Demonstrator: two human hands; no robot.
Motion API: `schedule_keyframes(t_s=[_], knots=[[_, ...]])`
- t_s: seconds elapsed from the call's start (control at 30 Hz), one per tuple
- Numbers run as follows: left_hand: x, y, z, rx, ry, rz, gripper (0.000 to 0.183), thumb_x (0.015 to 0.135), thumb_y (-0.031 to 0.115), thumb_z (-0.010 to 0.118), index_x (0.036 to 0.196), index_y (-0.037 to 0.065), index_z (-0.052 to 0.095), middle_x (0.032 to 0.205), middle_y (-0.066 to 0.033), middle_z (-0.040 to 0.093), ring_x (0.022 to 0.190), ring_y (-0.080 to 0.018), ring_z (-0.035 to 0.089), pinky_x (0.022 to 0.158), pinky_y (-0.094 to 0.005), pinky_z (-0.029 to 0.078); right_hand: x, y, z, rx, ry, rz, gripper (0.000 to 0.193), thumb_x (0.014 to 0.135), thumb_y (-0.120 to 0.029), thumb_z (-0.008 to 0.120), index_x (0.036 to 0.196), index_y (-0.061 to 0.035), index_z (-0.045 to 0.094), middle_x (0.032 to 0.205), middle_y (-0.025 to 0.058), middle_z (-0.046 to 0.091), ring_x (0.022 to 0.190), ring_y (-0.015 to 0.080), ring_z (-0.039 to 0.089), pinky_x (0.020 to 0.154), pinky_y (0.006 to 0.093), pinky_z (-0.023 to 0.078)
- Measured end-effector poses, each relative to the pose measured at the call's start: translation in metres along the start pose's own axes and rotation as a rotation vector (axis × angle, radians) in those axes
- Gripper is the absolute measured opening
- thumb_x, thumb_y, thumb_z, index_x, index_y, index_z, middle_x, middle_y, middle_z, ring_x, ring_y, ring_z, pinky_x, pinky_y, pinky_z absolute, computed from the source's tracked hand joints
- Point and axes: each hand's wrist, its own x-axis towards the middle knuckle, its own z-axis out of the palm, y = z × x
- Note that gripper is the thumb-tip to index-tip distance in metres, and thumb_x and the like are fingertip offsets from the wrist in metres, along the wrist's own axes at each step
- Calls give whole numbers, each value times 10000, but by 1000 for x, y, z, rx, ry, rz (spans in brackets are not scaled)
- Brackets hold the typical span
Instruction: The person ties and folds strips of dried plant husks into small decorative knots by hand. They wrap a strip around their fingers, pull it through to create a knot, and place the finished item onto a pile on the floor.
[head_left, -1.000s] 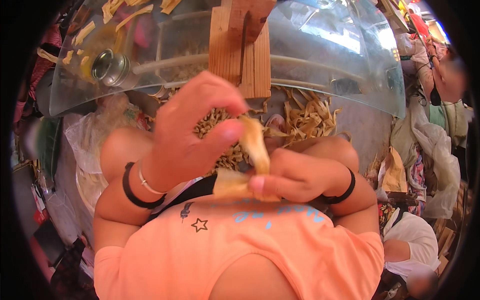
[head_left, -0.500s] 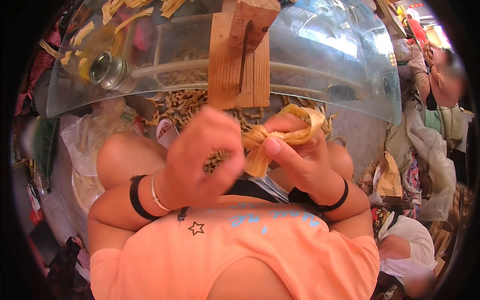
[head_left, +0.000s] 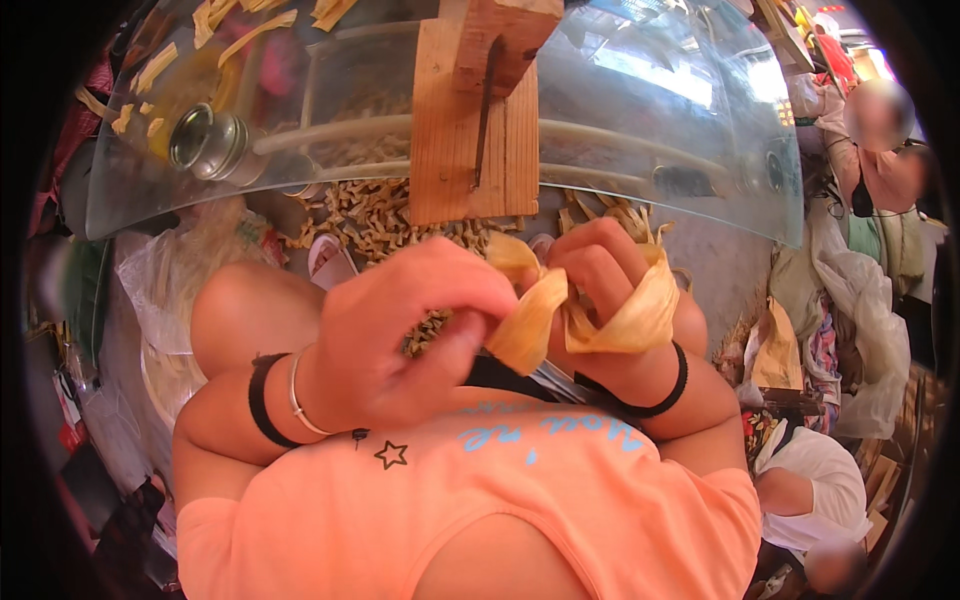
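A pale yellow, dry husk strip (head_left: 533, 318) is stretched between my hands in front of my chest, gathered in its middle. My left hand (head_left: 400, 325) pinches the strip's left part between thumb and forefinger. On the other side, my right hand (head_left: 605, 262) has its fingers curled, with a wide loop of husk around them. That hand's thumb is mostly hidden by the strip. Just beyond both hands, a wooden board (head_left: 440, 150) sticks out over the glass edge, bearing a wooden block (head_left: 500, 60) and a thin dark metal rod (head_left: 485, 120).
A curved glass tabletop (head_left: 610, 130) spans the far side, with loose husk strips (head_left: 155, 68) at its left. Small tan pieces (head_left: 375, 212) lie in a heap below it. Clear plastic bags (head_left: 185, 285) stand at left. Other people (head_left: 815, 490) are at the right.
My left hand has closed in on the strip and now pinches it. My right hand has turned, its thumb going out of sight, and the husk loop has swung down in front of its fingers.
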Motion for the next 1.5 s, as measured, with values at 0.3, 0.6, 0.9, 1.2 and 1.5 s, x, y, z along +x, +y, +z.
schedule_keyframes(t_s=[0.3,0.6,0.9,1.2,1.5], knots=[[4,1,-8,234,-186,-44,85,924,61,581,957,-11,550,808,-151,508,696,-315,514,588,-367,425,7,-1,-6,157,-145,116,244,972,-218,560,815,-31,560,774,103,570,654,285,567,555,369,454],[11,11,-24,287,-170,-100,591,796,387,787,1166,-10,553,954,-127,650,853,-254,651,720,-306,497,14,-12,-31,473,-412,491,413,1042,-292,434,736,-45,560,630,67,535,577,219,545,546,328,421],[7,5,-9,369,-153,25,396,692,-99,528,1081,-28,531,848,-148,613,622,-271,590,546,-317,472,11,-10,-22,681,-481,534,441,1051,-292,436,709,-37,545,585,41,501,529,146,470,494,313,375],[3,10,-21,87,-4,-102,139,755,-44,697,861,4,621,698,-69,599,576,-132,568,524,-244,426,2,-19,-35,1095,-167,916,395,1044,-233,457,692,-56,493,571,-1,456,489,99,407,454,262,329],[3,14,-26,-444,124,-237,308,808,-86,611,1058,34,475,910,-87,591,842,-167,650,738,-317,540,3,8,-16,931,-883,972,580,1014,-431,496,589,-41,553,533,14,532,440,123,500,441,256,407]])
